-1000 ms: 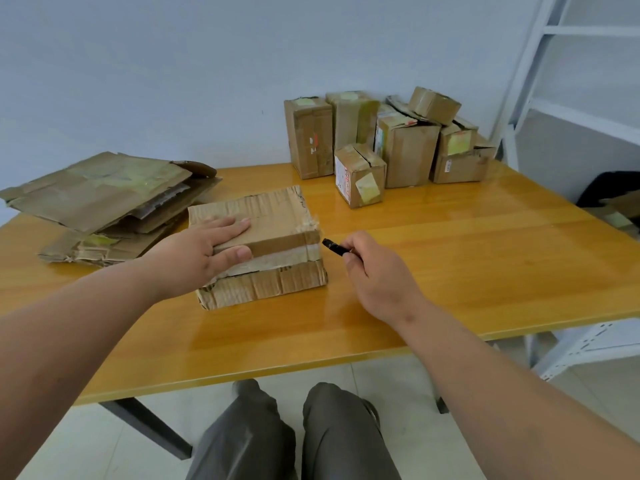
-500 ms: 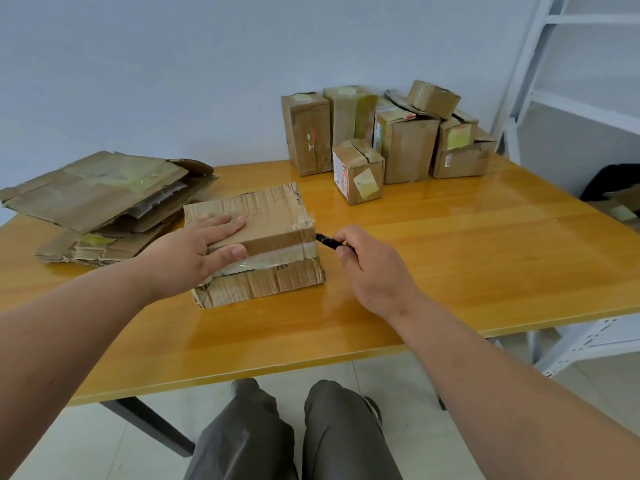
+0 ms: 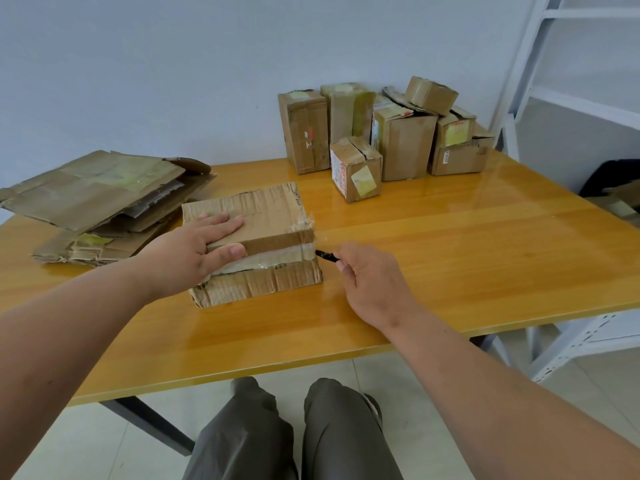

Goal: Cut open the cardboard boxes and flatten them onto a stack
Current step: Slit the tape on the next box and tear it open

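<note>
On the glossy orange wooden table [image 3: 450, 244], a flat taped brown cardboard box [image 3: 256, 244] gets cut.
Left hand [image 3: 194, 251] presses straight fingers on its top; right hand [image 3: 370, 278], curled, grips a black cutter [image 3: 326, 255] at its right taped edge; flattened cardboard stack [image 3: 97, 202] left of it.

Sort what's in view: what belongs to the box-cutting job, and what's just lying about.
Job: box under left hand; cutter in right hand; flattened stack; waiting boxes.
Lying about: white shelving; dark bag.

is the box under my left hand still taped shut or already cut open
Still shut. Tape runs unbroken along the near side of the box; the cutter tip is only at its right corner.
</note>
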